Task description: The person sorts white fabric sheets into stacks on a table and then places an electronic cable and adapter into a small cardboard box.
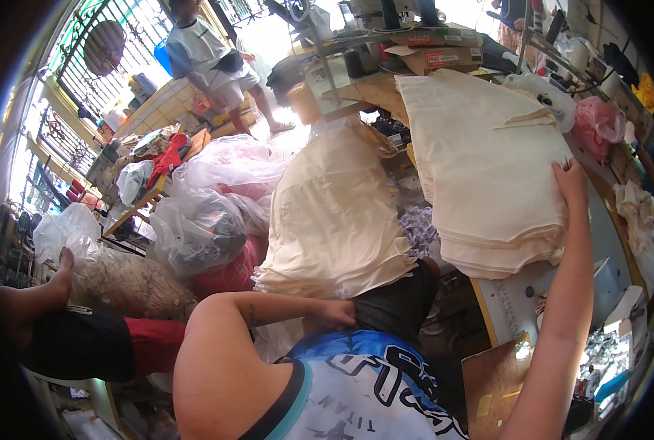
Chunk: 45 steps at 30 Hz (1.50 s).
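A thick stack of cut cream fabric panels (488, 169) lies on the sewing table to my right. My right hand (570, 183) is at the stack's right edge, its fingers closed on the cloth there. A small dark thing shows by those fingertips, too small to name. My left hand (338, 314) is drawn in at my waist against my dark shorts (393, 304). Its fingers are curled, and what they hold, if anything, is hidden. Just beyond it, a second pile of cream fabric panels (334, 213) drapes down in front of me.
Stuffed clear plastic bags (202, 227) crowd the left side. A co-worker's arm and leg (55, 293) reach in at far left, and another person (213, 66) stands at the back. Cardboard boxes (437, 55) and a pink bag (598, 125) lie beyond the table.
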Each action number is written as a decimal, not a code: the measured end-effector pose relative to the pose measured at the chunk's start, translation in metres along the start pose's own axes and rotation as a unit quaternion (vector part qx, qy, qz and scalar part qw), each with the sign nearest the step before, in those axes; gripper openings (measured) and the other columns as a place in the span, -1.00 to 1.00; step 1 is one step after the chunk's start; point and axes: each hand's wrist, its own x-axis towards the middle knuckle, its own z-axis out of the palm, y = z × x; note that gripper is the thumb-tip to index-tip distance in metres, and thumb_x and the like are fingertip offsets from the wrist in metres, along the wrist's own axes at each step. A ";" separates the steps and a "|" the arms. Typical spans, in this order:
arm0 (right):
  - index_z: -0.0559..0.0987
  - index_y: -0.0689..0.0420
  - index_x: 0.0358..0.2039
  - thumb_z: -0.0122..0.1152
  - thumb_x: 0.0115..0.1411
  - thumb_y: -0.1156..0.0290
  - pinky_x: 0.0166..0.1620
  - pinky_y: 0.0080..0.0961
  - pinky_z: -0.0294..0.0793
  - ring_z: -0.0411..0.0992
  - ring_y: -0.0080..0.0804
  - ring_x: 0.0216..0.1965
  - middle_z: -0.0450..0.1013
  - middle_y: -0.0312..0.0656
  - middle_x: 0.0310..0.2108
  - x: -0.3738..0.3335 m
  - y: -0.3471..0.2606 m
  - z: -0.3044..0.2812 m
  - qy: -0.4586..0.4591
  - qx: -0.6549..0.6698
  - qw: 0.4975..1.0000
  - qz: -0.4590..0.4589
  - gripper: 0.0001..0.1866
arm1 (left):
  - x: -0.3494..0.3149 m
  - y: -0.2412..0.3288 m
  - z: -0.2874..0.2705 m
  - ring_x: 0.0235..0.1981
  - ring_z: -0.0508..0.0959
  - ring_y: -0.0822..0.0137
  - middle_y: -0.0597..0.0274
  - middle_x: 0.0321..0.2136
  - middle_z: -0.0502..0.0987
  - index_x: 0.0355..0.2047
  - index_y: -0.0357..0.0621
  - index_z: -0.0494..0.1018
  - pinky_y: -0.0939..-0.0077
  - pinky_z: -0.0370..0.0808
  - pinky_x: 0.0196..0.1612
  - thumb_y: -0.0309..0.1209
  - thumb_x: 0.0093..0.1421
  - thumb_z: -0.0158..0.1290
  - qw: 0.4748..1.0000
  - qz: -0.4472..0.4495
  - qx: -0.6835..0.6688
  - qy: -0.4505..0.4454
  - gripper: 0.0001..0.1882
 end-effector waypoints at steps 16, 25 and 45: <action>0.48 0.28 -0.36 0.23 0.07 0.02 -0.18 -0.13 0.44 0.50 0.10 -0.27 0.51 0.12 -0.37 0.003 0.005 0.002 -0.002 -0.003 1.000 -0.003 -0.52 | 0.002 0.001 -0.002 -0.89 0.33 0.45 0.29 -0.90 0.34 -0.77 -0.22 0.47 0.50 0.23 -0.79 -0.17 0.25 0.06 1.000 0.022 -0.003 -0.012 -0.49; 0.48 0.28 -0.38 0.23 0.07 0.02 -0.18 -0.13 0.44 0.50 0.10 -0.28 0.51 0.13 -0.38 0.001 0.004 0.002 0.002 0.001 1.000 -0.003 -0.52 | 0.002 -0.006 -0.001 -0.89 0.34 0.46 0.30 -0.89 0.36 -0.76 -0.22 0.48 0.52 0.23 -0.79 -0.18 0.24 0.07 0.999 -0.035 -0.022 0.012 -0.51; 0.51 0.28 -0.35 0.23 0.06 0.02 -0.15 -0.14 0.44 0.49 0.08 -0.25 0.51 0.11 -0.36 0.002 0.001 0.000 -0.009 -0.004 1.000 0.005 -0.51 | 0.003 -0.013 -0.004 -0.90 0.32 0.46 0.29 -0.90 0.34 -0.77 -0.21 0.46 0.50 0.20 -0.81 -0.18 0.24 0.05 0.999 -0.046 -0.010 0.005 -0.50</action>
